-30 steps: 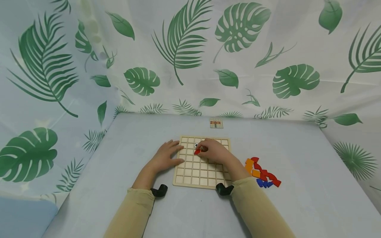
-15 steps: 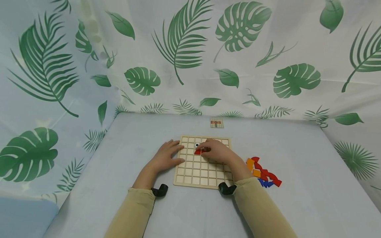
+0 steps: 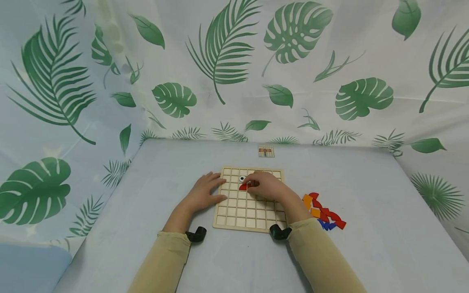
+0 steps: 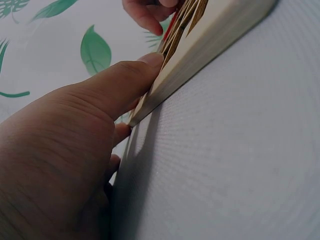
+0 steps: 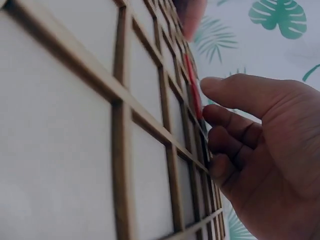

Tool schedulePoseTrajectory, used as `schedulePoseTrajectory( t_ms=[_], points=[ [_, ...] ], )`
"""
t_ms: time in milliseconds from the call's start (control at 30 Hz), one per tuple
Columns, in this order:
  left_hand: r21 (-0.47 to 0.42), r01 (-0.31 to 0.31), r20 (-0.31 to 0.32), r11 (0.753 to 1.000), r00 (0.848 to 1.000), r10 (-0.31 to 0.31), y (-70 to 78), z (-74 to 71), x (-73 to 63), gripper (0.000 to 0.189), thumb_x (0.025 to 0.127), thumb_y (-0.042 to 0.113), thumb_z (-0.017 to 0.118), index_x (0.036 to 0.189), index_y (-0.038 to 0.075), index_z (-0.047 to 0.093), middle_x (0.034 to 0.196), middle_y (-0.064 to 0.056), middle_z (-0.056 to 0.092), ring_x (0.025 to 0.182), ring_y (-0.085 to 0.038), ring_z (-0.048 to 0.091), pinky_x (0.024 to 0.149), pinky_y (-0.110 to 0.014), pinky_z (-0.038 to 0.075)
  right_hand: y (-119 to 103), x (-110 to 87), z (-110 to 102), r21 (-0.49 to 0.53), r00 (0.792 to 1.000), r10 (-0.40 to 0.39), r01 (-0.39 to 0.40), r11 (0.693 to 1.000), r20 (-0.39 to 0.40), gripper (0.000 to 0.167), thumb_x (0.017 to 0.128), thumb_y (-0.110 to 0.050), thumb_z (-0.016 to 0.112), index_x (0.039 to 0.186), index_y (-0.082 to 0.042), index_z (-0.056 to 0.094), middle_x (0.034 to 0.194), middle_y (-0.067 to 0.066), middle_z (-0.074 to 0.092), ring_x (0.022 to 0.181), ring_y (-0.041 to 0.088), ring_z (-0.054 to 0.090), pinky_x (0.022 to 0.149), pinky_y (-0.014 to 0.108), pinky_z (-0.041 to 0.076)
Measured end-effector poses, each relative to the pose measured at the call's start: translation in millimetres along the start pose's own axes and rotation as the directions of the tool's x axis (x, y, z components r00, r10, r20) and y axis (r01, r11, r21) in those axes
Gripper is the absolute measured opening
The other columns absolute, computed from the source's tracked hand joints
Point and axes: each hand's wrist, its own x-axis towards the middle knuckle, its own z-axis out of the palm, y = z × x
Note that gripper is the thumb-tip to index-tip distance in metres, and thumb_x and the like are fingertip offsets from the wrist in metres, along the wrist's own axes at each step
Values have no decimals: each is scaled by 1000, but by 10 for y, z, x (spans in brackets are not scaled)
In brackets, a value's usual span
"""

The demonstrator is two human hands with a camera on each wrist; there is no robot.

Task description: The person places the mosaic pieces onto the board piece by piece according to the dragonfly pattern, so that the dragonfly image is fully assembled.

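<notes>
Fingers of the left hand spread loosely, touching the gridded wooden board at nine o'clock, clenching nothing. Board looks stiff, fairly light; hold it by the rim. Eye disc sits in a cell toward eleven o'clock; red piece lies on the board just beside it, at the disc's six o'clock. Piece looks thin, light, rigid, maybe slick; best pinched by opposite edges, since its face gives little to grip. Right hand, at the piece's three o'clock, has bent fingers right at it; whether they pinch or merely touch, can't tell, view is edge-on. Loose red, orange and blue pieces lie past the board's four o'clock.
</notes>
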Motion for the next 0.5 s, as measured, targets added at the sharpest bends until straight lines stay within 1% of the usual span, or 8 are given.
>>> schedulePoseTrajectory(
  t_ms=[100,167,200,333,500],
  points=[
    [-1,-2,3,1000,1000,2,5,-7,2,64,92,46,66,147,19,47,161,-6,32,154,-32,15,128,-51,10,-13,-33,-58,5,1000,-6,6,1000,-26,22,96,-23,64,117,-24,69,108,-4,65,94,15,58,84,35,52],
    [-1,-5,5,1000,1000,5,10,-12,1,64,92,46,66,147,19,47,161,-6,32,154,-32,15,128,-51,9,-8,-68,-116,8,999,-19,20,1000,-42,20,96,-23,63,116,-22,70,99,-4,65,86,14,56,76,32,50],
    [0,-7,5,1000,1000,7,11,-14,0,64,92,46,66,147,19,47,161,-6,32,154,-33,15,128,-51,10,-1,-91,-151,14,999,-25,25,1000,-48,20,97,-22,63,115,-20,70,97,-4,64,84,14,55,75,31,50],
    [-4,-9,6,1000,1000,9,10,-14,-4,65,92,45,66,148,19,46,161,-6,32,154,-32,15,128,-50,9,68,-228,-308,8,997,-26,27,1000,-69,22,98,-24,62,117,-18,69,99,-2,64,84,15,54,73,31,48],
    [-12,0,10,1000,1000,0,5,-11,-4,65,92,46,66,148,19,46,162,-6,31,154,-31,14,128,-50,9,211,-482,-523,3,995,25,-24,1000,-97,24,98,-24,62,119,-15,68,101,0,65,86,18,54,73,32,47]
  ],
)
